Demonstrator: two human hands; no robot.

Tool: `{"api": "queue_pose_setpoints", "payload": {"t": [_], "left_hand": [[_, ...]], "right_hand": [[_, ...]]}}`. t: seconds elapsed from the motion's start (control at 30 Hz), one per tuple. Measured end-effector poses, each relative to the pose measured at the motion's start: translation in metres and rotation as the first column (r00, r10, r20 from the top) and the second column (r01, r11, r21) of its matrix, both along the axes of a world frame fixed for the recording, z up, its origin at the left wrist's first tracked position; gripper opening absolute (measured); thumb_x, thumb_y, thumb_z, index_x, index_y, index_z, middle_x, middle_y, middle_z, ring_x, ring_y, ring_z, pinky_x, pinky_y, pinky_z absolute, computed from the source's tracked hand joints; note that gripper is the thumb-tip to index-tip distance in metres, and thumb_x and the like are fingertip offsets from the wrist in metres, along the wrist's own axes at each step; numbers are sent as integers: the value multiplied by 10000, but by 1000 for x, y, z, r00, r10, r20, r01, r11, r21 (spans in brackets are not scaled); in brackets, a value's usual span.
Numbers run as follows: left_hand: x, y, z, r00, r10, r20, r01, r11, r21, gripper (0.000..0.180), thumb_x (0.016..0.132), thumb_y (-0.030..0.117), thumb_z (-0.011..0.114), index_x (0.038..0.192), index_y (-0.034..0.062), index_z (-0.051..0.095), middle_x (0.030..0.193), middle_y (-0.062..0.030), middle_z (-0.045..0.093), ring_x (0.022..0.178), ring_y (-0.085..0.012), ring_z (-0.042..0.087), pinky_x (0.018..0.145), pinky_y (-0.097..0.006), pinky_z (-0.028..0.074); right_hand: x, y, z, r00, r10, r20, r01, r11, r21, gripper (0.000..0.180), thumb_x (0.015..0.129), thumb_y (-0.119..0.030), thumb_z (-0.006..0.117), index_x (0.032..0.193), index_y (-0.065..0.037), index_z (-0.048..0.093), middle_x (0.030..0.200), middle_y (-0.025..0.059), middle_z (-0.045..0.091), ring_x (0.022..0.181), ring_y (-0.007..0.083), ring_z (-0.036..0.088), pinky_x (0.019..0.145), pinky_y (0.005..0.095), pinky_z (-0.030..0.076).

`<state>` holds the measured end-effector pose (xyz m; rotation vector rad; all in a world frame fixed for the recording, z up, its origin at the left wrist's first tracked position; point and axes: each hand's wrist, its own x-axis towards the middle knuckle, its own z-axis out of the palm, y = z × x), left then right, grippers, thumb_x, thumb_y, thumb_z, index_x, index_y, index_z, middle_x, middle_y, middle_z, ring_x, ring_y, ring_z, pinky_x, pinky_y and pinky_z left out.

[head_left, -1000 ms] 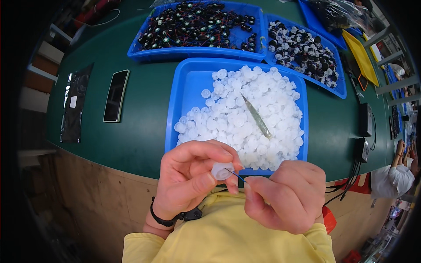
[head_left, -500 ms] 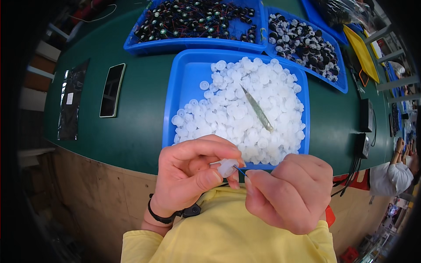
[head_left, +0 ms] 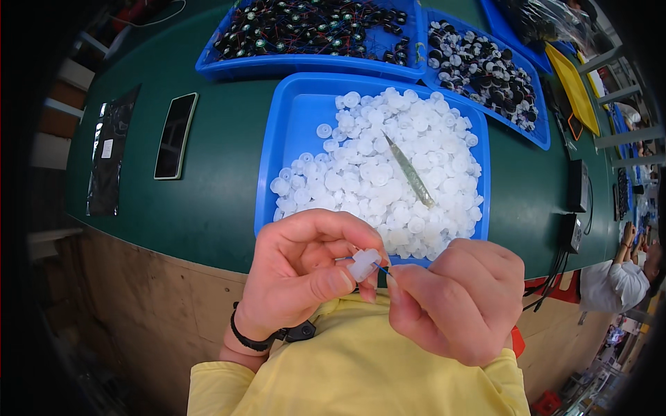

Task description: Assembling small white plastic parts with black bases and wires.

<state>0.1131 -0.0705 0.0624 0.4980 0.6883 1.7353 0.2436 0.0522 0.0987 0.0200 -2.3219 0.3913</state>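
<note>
My left hand (head_left: 302,270) pinches a small white plastic cap (head_left: 365,263) between thumb and fingers, just below the near rim of a blue tray (head_left: 291,132). My right hand (head_left: 461,298) is closed on a thin wire (head_left: 381,269) whose end meets the cap. The two hands nearly touch, above my yellow shirt. The tray in front of them holds several white plastic caps (head_left: 388,173), and a pair of metal tweezers (head_left: 409,170) lies on top of the pile.
A blue tray of small dark wired parts (head_left: 312,28) and another of black and white round parts (head_left: 485,69) stand behind. A phone (head_left: 175,136) and a dark bag (head_left: 111,159) lie left on the green table. Another person (head_left: 621,277) is at far right.
The hands have stayed together with the cap; my right hand's fingers have shifted slightly along the wire. The view has tilted a little.
</note>
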Motion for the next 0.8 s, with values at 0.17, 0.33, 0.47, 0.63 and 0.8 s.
{"api": "queue_pose_setpoints", "payload": {"t": [0.17,0.33,0.47,0.63,0.8], "left_hand": [[1,3,0,1000,-13,0,13,1000,23,279,757,-66,613,1021,-102,530,1016,-173,537,830,-204,588,696,-309,529],[-5,2,-7,987,-46,155,35,997,74,291,710,-130,601,993,-106,540,1006,-167,530,860,-218,591,721,-314,537],[-2,5,-3,991,-68,117,68,998,4,295,707,-115,605,994,-102,537,999,-167,535,836,-209,590,692,-307,530],[-3,1,-10,979,-49,199,43,999,32,295,722,-71,609,1007,-89,534,1006,-170,534,818,-211,583,680,-303,520],[-1,4,-10,967,-75,242,65,997,47,298,741,-31,616,1022,-79,531,1022,-173,529,816,-220,582,677,-304,510]], "right_hand": [[-1,-2,6,990,16,141,-12,1000,-27,224,539,-32,636,743,28,565,606,32,432,477,126,441,352,230,301],[3,1,-2,979,37,202,-3,986,-167,225,626,-9,623,822,55,534,692,83,461,568,176,493,411,264,386],[0,-3,-4,985,56,164,-27,985,-172,215,639,18,619,830,63,531,690,87,457,572,193,496,430,274,407],[-2,-4,0,988,-2,152,41,967,-252,243,627,69,647,846,35,548,741,123,546,588,218,547,466,284,438],[0,-4,0,992,6,122,27,963,-268,225,624,73,643,830,40,560,724,118,552,563,204,541,455,276,429]]}}
